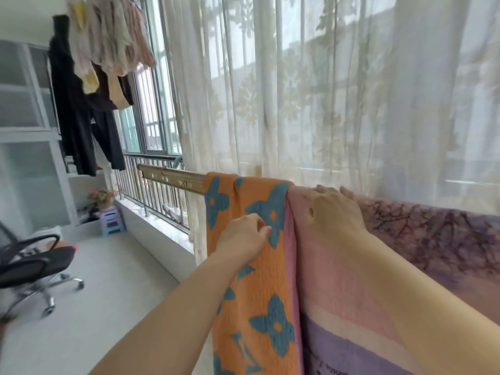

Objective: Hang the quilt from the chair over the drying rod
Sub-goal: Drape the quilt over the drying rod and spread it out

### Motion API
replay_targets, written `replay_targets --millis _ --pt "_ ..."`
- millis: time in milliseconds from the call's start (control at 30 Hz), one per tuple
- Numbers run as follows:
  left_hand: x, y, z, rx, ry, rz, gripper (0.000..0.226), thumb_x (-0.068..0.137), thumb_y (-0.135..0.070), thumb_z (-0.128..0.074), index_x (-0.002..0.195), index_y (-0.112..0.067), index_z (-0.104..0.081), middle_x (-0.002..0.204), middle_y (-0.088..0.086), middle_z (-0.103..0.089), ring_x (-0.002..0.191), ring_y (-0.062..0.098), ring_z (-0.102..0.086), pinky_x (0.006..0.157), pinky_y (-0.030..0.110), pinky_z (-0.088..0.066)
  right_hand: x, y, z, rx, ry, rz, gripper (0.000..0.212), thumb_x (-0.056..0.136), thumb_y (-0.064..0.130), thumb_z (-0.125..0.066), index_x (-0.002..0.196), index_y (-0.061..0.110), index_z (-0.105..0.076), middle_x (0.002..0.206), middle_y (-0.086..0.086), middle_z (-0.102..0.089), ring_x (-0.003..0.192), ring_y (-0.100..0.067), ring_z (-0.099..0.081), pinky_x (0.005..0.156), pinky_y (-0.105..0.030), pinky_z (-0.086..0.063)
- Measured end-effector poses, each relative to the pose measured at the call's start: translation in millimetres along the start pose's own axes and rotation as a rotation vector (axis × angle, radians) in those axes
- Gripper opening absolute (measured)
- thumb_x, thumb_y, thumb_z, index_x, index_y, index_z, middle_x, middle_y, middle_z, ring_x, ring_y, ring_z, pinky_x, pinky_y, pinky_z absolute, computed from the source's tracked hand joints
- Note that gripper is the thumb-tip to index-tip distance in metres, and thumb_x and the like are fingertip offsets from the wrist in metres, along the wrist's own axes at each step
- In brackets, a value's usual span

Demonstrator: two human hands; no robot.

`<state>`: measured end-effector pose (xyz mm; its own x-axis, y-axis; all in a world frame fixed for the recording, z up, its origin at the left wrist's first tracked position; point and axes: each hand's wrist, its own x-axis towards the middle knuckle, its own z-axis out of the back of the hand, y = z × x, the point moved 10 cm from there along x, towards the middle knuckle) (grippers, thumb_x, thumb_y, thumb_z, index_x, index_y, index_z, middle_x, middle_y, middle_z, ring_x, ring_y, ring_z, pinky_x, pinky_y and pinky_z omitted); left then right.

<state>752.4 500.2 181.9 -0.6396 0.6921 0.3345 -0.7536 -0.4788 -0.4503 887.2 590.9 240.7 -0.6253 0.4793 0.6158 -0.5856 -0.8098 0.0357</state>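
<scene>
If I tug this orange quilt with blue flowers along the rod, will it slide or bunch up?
Likely floppy: the orange quilt with blue flowers hangs limp over the gold metal rod, creased at the top. Its textured quilting may drag and bunch rather than glide. It touches the pink blanket, so that could ruck too.

The rod (173, 178) bears orange quilt (259, 289), pink blanket (332, 280).

Sheer floral curtain (324, 90) fills the right side, daylight pouring through. Barred window (151, 109) centre-left, dark clothes (73, 104) hanging upper left, pale floor (108, 280) lower left.
</scene>
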Motion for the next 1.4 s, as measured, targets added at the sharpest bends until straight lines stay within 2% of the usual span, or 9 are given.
replay_targets --millis 167,267,433,567,700,867,1067,1233,1400 --pt "48 -14 -21 -0.029 -0.121 -0.005 0.063 0.077 -0.065 -0.060 0.117 -0.019 -0.045 0.114 0.000 -0.059 0.107 0.023 -0.056 0.083 0.040 -0.049 47 -7 -32 -0.051 -0.070 -0.029 0.038 0.090 0.018 -0.042 0.126 0.021 -0.053 0.127 0.001 -0.058 0.115 -0.021 -0.055 0.105 -0.034 -0.030" --pt "71 -25 -37 -0.040 -0.147 -0.009 0.074 0.066 -0.071 -0.062 0.110 -0.016 -0.039 0.111 0.001 -0.055 0.104 0.024 -0.055 0.078 0.040 -0.049 68 -12 -41 -0.010 -0.086 -0.075 0.044 0.092 0.013 -0.040 0.134 0.022 -0.044 0.127 0.001 -0.056 0.104 -0.026 -0.061 0.080 -0.034 -0.041" --pt "104 -27 -29 -0.107 -0.273 -0.154 0.025 0.080 -0.029 -0.057 0.098 -0.021 -0.042 0.086 -0.002 -0.061 0.080 0.026 -0.062 0.064 0.038 -0.049 97 -34 -55 0.000 -0.105 -0.154 0.053 0.089 0.011 -0.039 0.140 0.024 -0.032 0.122 -0.001 -0.060 0.101 -0.030 -0.061 0.072 -0.034 -0.037" --pt "134 -9 2 -0.286 -0.404 -0.196 0.023 0.084 -0.020 -0.057 0.106 -0.026 -0.054 0.087 -0.009 -0.069 0.085 0.016 -0.064 0.067 0.032 -0.047 104 -40 -58 -0.067 -0.135 -0.144 0.042 0.093 0.022 -0.038 0.134 0.023 -0.041 0.113 0.001 -0.064 0.096 -0.028 -0.063 0.068 -0.032 -0.035" --pt "171 -13 29 -0.260 -0.493 -0.261 0.025 0.085 -0.014 -0.057 0.101 -0.030 -0.067 0.082 -0.019 -0.064 0.078 0.000 -0.053 0.061 0.004 -0.033 105 -34 -63 -0.138 -0.146 -0.087 0.031 0.097 0.036 -0.031 0.111 0.024 -0.056 0.103 0.005 -0.061 0.084 -0.024 -0.062 0.060 -0.029 -0.031" --pt "228 10 41 -0.178 -0.422 -0.239 0.032 0.084 -0.011 -0.051 0.101 -0.029 -0.070 0.099 -0.006 -0.071 0.096 0.017 -0.061 0.072 0.025 -0.041 99 -40 -58 -0.162 -0.182 -0.127 0.035 0.095 0.048 -0.031 0.094 0.030 -0.061 0.092 0.009 -0.063 0.075 -0.019 -0.060 0.057 -0.028 -0.031" --pt "301 113 54 -0.044 -0.291 -0.029 0.030 0.078 -0.007 -0.056 0.097 -0.025 -0.072 0.103 0.010 -0.071 0.099 0.033 -0.062 0.076 0.032 -0.046 97 -57 -53 -0.218 -0.222 -0.315 0.033 0.092 0.049 -0.039 0.079 0.030 -0.063 0.071 0.014 -0.062 0.063 -0.016 -0.056 0.055 -0.026 -0.034" --pt "299 78 43 -0.033 -0.288 -0.297 0.046 0.074 -0.003 -0.051 0.112 -0.025 -0.065 0.107 0.007 -0.067 0.103 0.029 -0.058 0.082 0.036 -0.046 120 -32 -72 -0.255 -0.262 -0.384 0.031 0.094 0.035 -0.041 0.074 0.020 -0.058 0.066 0.006 -0.057 0.058 -0.021 -0.051 0.054 -0.028 -0.031" --pt "280 39 15 -0.151 -0.109 -0.625 0.035 0.084 -0.027 -0.056 0.118 -0.034 -0.062 0.119 -0.012 -0.063 0.114 0.015 -0.050 0.098 0.036 -0.041 142 4 -98 -0.278 -0.267 -0.348 0.033 0.098 0.028 -0.032 0.098 0.022 -0.065 0.090 0.005 -0.068 0.071 -0.023 -0.059 0.066 -0.030 -0.032"
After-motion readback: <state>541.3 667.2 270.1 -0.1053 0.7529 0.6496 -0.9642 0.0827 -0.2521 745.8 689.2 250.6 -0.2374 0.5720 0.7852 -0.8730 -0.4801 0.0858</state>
